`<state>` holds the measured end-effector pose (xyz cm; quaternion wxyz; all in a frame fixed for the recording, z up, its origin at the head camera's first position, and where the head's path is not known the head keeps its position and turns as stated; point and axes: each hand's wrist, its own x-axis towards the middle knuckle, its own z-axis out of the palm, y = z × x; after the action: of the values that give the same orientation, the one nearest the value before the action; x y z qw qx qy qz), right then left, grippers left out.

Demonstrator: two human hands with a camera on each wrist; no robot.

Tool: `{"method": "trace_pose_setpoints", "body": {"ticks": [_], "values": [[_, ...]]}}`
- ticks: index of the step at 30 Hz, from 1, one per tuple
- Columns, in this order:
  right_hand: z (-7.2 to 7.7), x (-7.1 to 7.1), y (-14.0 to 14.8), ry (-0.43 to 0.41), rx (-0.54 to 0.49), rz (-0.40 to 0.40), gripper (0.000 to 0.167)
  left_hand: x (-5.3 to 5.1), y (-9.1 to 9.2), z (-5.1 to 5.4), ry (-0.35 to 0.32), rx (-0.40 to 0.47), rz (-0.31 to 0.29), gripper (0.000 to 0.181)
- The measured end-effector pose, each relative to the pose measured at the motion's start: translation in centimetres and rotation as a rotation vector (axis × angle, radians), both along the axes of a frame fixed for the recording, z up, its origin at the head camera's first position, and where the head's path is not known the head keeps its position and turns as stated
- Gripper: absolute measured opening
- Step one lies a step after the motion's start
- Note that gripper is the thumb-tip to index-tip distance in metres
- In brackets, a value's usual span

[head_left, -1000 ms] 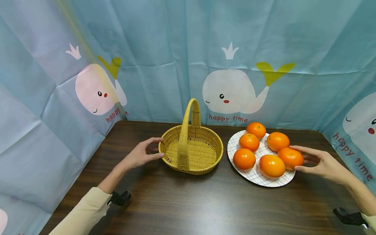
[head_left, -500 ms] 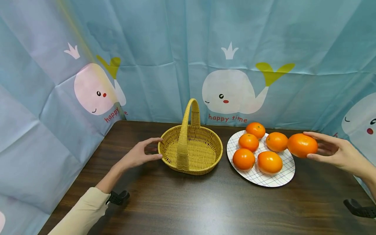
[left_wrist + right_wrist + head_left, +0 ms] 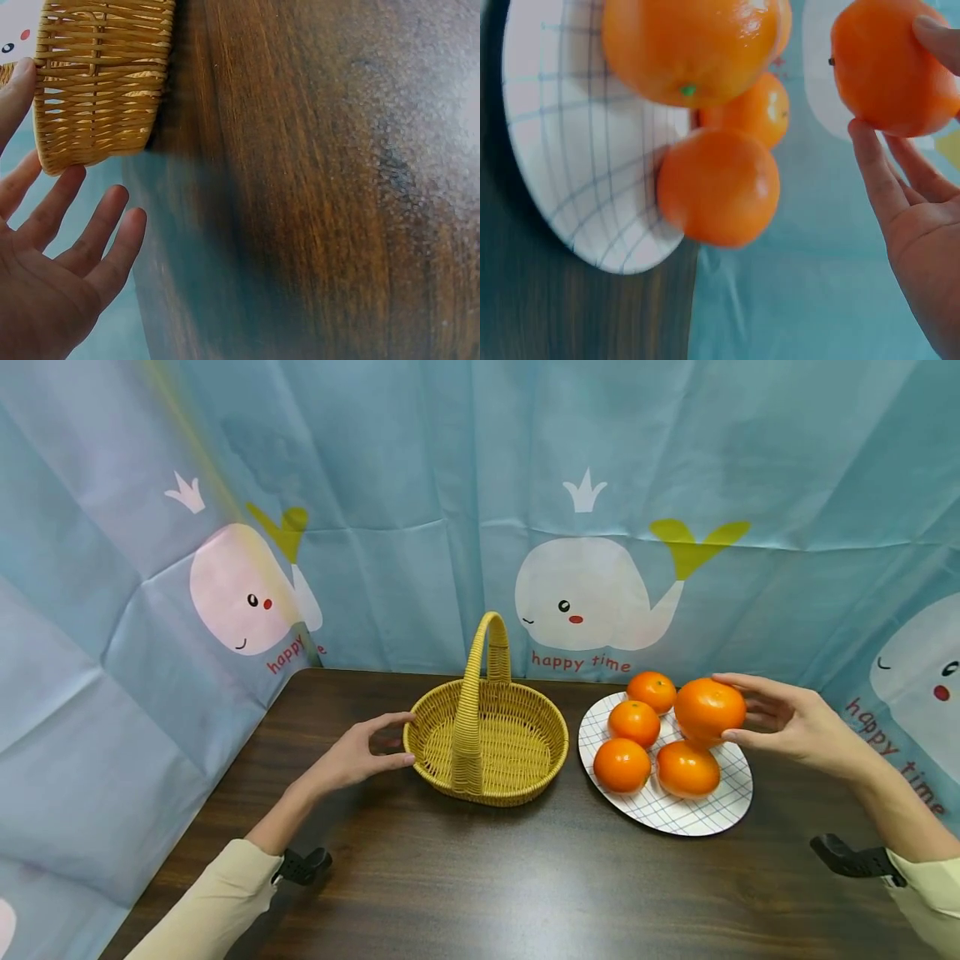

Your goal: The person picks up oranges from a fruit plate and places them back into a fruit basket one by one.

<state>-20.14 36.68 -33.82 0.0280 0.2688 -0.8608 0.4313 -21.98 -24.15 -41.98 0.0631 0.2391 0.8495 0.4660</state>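
Note:
My right hand (image 3: 798, 727) holds an orange (image 3: 708, 708) between thumb and fingers, raised over the right part of a round white plate (image 3: 723, 810) with a grid pattern. In the right wrist view the held orange (image 3: 889, 71) is apart from the others. Several more oranges (image 3: 622, 766) lie on the plate; the raised one covers the spot behind it. My left hand (image 3: 352, 752) touches the left end of a yellow wicker basket (image 3: 551, 777) with thumb and fingertips, its fingers fairly straight. In the left wrist view the thumb and fingers (image 3: 112, 247) are spread at the basket's end.
The basket has a tall arched handle (image 3: 468, 718) and nothing inside. It stands left of the plate on a dark wooden table (image 3: 480, 877). A blue curtain (image 3: 420, 527) with whale prints hangs behind and at the sides.
My right hand took hold of the plate's rightmost orange, lifted it up to the right, then brought it left over the plate. The left hand and basket have stayed in place.

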Motion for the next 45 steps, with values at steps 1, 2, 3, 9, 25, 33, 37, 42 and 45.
{"method": "trace_pose_setpoints", "body": {"ticks": [1,2,3,9,25,33,37,42,45], "values": [[0.0,-0.1,-0.4,0.000,-0.007,0.001,0.072,0.0,0.0,0.0,0.001,0.000,0.000,0.067],[0.0,-0.3,-0.7,-0.001,-0.017,0.004,0.072,0.0,0.0,0.0,-0.001,0.000,0.005,0.067],[0.1,-0.5,-1.1,0.002,-0.025,0.006,0.072,0.0,0.0,0.0,0.000,0.000,0.006,0.067],[-0.3,-1.2,-3.1,-0.006,-0.081,0.031,0.071,0.1,0.1,0.1,0.009,-0.021,0.006,0.066],[-1.2,-3.1,-9.4,-0.053,-0.126,0.167,0.070,0.2,0.1,0.5,0.007,-0.047,0.020,0.066],[-1.8,-3.2,-12.2,-0.085,-0.176,0.226,0.070,0.3,0.1,0.5,-0.003,-0.046,0.020,0.066],[-2.0,-3.3,-13.5,-0.089,-0.185,0.248,0.070,0.3,0.1,0.5,-0.009,-0.054,0.028,0.067],[-2.5,-3.0,-14.9,-0.096,-0.175,0.240,0.069,0.4,0.1,0.5,-0.019,-0.068,0.033,0.067],[-2.9,-2.9,-15.5,-0.094,-0.176,0.243,0.069,0.4,0.1,0.7,-0.019,-0.075,0.033,0.068]]}}
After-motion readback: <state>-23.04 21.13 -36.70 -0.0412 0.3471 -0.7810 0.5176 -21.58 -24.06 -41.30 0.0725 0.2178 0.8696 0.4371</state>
